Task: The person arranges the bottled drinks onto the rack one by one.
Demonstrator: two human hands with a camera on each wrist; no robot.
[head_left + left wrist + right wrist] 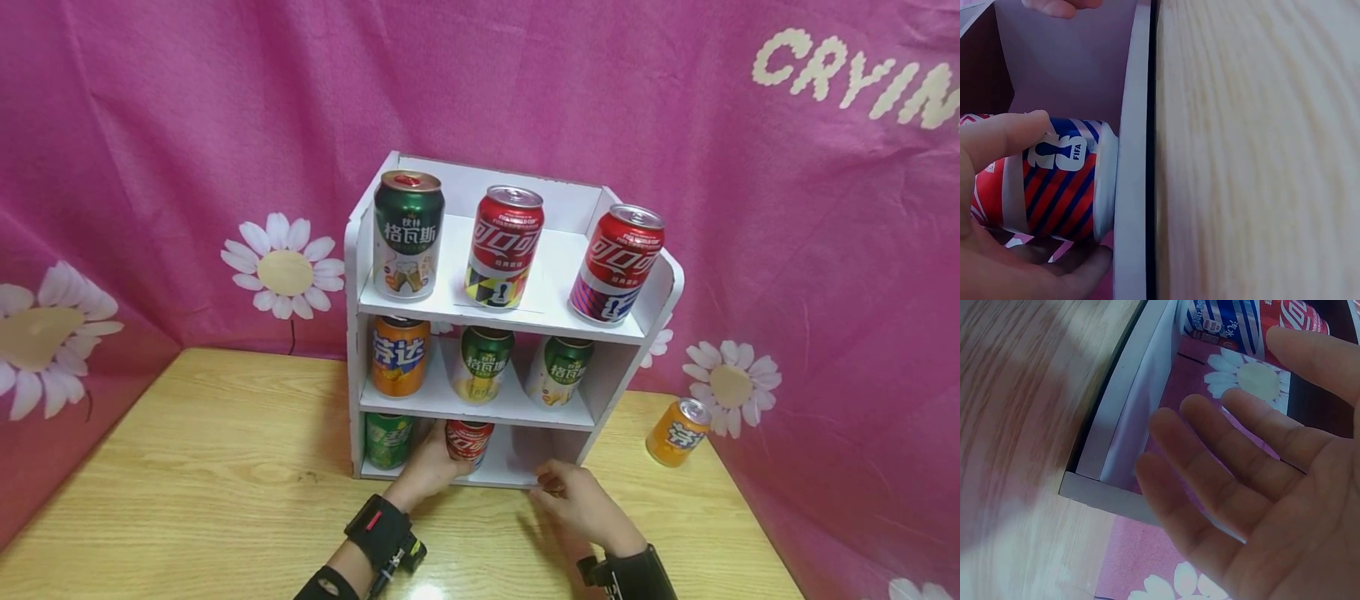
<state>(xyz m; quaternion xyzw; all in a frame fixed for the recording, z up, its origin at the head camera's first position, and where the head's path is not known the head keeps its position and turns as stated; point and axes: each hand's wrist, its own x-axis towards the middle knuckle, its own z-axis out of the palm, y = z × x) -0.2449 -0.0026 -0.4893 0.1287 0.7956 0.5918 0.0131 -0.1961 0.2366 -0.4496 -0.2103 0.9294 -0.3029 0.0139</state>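
My left hand (429, 468) grips a red cola can (469, 442) in the middle of the bottom shelf, thumb on one side and fingers round the other. In the left wrist view the can (1063, 181) stands upright, its base at the shelf's front edge. My right hand (577, 500) is at the front of the bottom shelf's right part, holding nothing. The right wrist view shows its fingers (1210, 481) loosely spread, apart from the cola can. A green can (388, 442) stands left of my left hand.
The white three-tier rack (480, 412) stands on a wooden table (225, 483). An orange soda can (400, 357) and two green-and-white cans stand on its middle shelf; a green can (408, 237) and two red cans on top. Another orange can (677, 433) stands right of the rack, before a pink curtain.
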